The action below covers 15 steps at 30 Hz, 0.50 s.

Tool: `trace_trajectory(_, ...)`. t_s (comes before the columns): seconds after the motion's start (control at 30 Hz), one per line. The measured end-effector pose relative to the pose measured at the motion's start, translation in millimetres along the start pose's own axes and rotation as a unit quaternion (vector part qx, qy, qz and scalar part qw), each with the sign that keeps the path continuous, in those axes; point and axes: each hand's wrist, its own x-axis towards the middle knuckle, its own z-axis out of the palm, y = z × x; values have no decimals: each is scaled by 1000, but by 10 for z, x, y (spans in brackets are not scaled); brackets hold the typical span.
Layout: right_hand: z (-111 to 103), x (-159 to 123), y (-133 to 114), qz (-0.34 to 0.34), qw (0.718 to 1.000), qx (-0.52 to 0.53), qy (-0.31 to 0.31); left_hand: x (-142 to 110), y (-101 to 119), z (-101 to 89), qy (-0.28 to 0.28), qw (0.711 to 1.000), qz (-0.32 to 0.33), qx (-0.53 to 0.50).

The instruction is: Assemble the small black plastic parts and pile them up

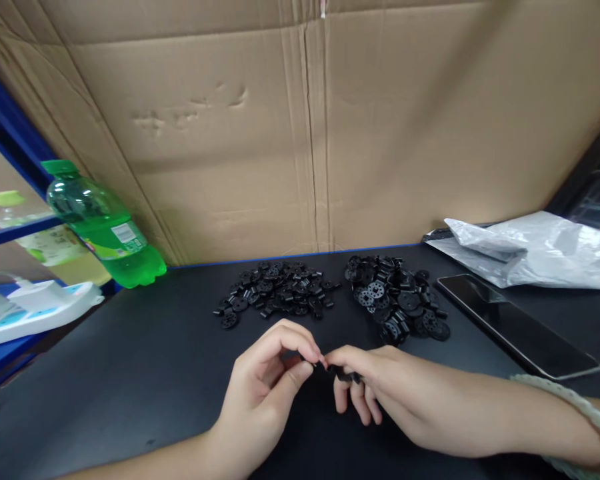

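Observation:
My left hand (273, 383) is closed in a pinch, thumb and forefinger meeting at the end of a small black plastic part (344, 375). Over the same part my right hand (380, 380) is closed, its thumb and fingers gripping the piece. Both hands' fingertips nearly touch, a little above the black table (145, 373). The part's exact shape is mostly hidden by the fingers. Behind the hands lie two heaps: a left pile of small black plastic pieces (280, 290) and a right pile of black perforated discs and parts (397, 300).
A phone (520, 327) lies at the right, with a crumpled silvery plastic bag (545, 250) behind it. On the left, a green bottle (105, 227) leans beside a blue rack (15, 127) and a white power strip (45, 310). A cardboard wall (220, 153) closes the back.

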Motion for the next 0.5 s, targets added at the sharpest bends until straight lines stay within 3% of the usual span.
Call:
trace_trajectory(0.07,-8,0,-34,6,1000,23,14,-2,1,1,-6,999,20,26)
trace_trajectory(0.13,26,26,-33,19,992,119,24,-1,-2,3,-9,997,48,59)
trace_trajectory(0.27,149,120,49,32,953,294,69,1,-8,13,-3,993,79,89)
trace_trajectory(0.4,124,153,81,30,959,245,137,-2,1,24,-15,993,74,93)
trace_trajectory(0.5,-147,60,-25,20,981,105,163,5,5,37,-18,994,58,90)
